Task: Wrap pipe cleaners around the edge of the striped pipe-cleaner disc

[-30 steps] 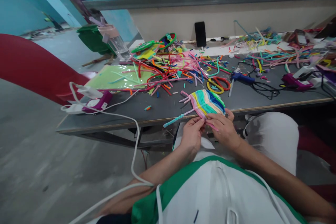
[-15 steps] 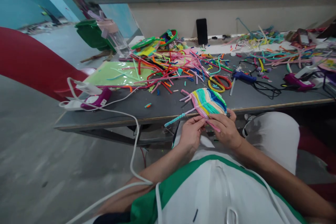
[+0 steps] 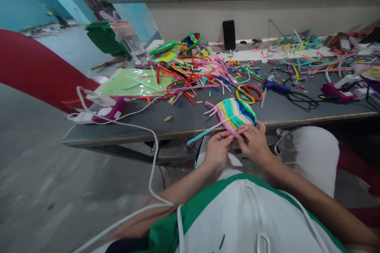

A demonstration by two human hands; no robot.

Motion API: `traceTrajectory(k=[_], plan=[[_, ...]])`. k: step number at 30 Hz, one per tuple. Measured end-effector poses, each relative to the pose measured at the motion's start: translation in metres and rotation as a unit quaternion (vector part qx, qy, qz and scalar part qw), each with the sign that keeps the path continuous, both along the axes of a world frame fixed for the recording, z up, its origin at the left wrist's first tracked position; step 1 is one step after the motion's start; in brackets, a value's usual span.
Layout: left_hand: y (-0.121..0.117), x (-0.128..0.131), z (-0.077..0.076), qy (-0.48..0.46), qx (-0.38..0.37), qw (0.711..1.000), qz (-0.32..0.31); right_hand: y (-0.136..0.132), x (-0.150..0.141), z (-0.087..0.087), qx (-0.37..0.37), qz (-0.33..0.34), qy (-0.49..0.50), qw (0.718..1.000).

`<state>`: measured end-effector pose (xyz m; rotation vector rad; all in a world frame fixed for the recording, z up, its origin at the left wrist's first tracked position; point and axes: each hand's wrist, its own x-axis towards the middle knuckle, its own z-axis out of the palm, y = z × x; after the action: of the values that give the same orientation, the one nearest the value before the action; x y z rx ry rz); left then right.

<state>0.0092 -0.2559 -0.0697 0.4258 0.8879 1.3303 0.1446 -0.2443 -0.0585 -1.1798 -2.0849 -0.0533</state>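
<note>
A striped panel of pipe cleaners (image 3: 236,112), running from pink through yellow and teal to dark blue, is held at the table's front edge. My left hand (image 3: 218,149) is closed in a pinch on its pink near edge. My right hand (image 3: 254,142) is closed beside it, thumb and fingers at a loose pink pipe cleaner end (image 3: 242,130) that sticks out to the upper right. A twisted stem, light blue at its tip (image 3: 196,137), juts from the panel's left side. Short pink ends stick out at the panel's upper left.
Loose pipe cleaners (image 3: 190,79) lie heaped behind the panel. Scissors with red and yellow handles (image 3: 251,93) and a blue glue gun (image 3: 277,86) are to the right. A purple power strip (image 3: 111,110) with a white cable sits left. A phone (image 3: 228,34) leans at the back.
The loose pink end, which pointed down to the right, now points up to the right. My right hand's fingers have shifted around it; my left hand has hardly moved.
</note>
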Motion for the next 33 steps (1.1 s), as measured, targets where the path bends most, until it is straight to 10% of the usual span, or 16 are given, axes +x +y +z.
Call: traceTrajectory(k=[19,33], plan=[[0.004,0.004,-0.002,-0.002,-0.024,1.0,-0.004,0.001,-0.017,0.011,-0.038,-0.086,-0.138,0.986],[-0.004,0.004,0.0,-0.018,-0.004,1.0,-0.009,-0.011,-0.002,0.001,0.031,-0.025,-0.029,0.999]])
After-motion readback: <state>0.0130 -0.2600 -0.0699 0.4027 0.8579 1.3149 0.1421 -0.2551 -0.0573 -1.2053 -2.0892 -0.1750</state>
